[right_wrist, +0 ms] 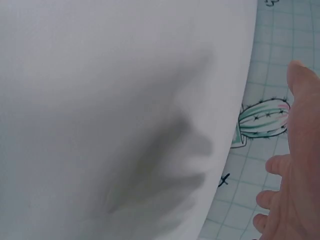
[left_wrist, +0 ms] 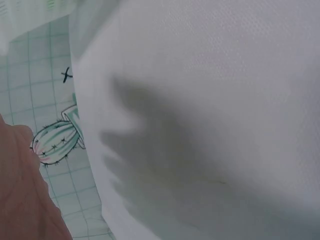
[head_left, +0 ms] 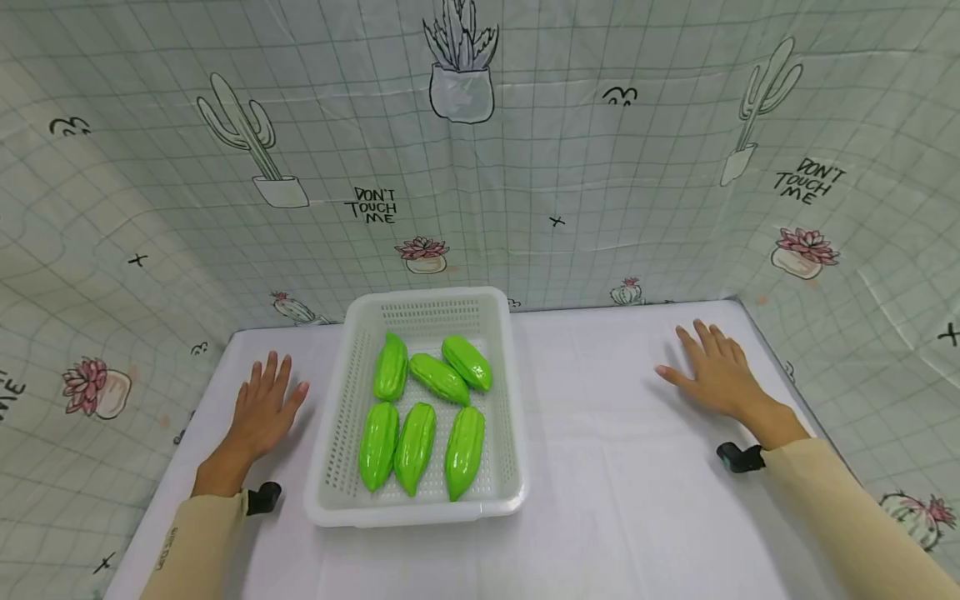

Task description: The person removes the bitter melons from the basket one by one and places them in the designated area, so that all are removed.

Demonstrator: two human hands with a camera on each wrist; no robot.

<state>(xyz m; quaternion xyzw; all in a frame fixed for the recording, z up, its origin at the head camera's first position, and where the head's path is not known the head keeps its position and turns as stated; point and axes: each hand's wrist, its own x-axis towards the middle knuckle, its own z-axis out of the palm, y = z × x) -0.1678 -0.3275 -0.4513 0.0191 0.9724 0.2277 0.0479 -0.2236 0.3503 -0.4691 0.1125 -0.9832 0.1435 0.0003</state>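
Note:
A white plastic basket (head_left: 330, 450) with slotted walls stands left of the table's middle. Inside it lie several glossy green, ribbed fruit-like pieces (head_left: 465, 450), each pointed at an end, in a far and a near group. My left hand (head_left: 262, 412), fingers straight and palm down, hovers just left of the basket and touches nothing. Far off to the right, my right hand (head_left: 716, 375) is held over the table with its fingers spread and nothing in them. Both wrist views show the hands' shadows on the cloth below, and only part of each hand at the edge.
A white cloth covers the table (head_left: 592, 467). Grid-patterned fabric (head_left: 525, 167) with cactus drawings hangs along the back and both sides, close to the table's edges. A corner of the basket shows in the left wrist view.

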